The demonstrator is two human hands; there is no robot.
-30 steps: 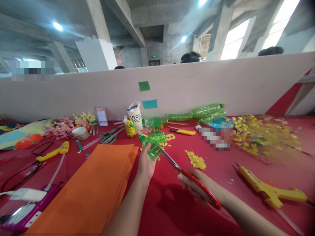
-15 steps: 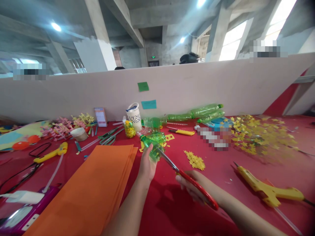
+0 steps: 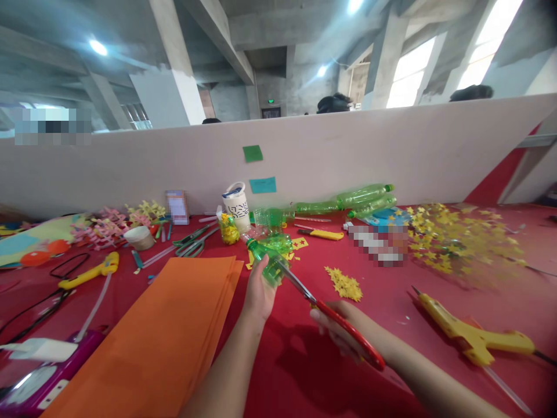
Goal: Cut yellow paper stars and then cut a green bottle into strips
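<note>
My left hand (image 3: 260,290) is closed around a cut piece of green plastic bottle (image 3: 270,266), its capped neck pointing away to the upper left. In my right hand (image 3: 343,325) are red-handled scissors (image 3: 324,310). Their blades reach the near right edge of the bottle piece; whether they bite into the plastic I cannot tell. More green plastic scraps (image 3: 282,244) lie just behind the bottle piece, among yellow paper offcuts (image 3: 300,244). To the right of my hands is a pile of small yellow stars (image 3: 344,283).
Orange sheets (image 3: 165,313) lie at left, beside a purple power strip (image 3: 56,371). One yellow glue gun (image 3: 470,331) rests at right, another (image 3: 93,271) at left. Behind are a yellow utility knife (image 3: 321,233), green bottles (image 3: 365,197), dark-handled scissors (image 3: 194,241) and a white cup (image 3: 237,206) before a partition (image 3: 174,157).
Almost nothing differs. My hands, the bottle piece and the scissors keep practically the same positions, with only a very slight shift of the view.
</note>
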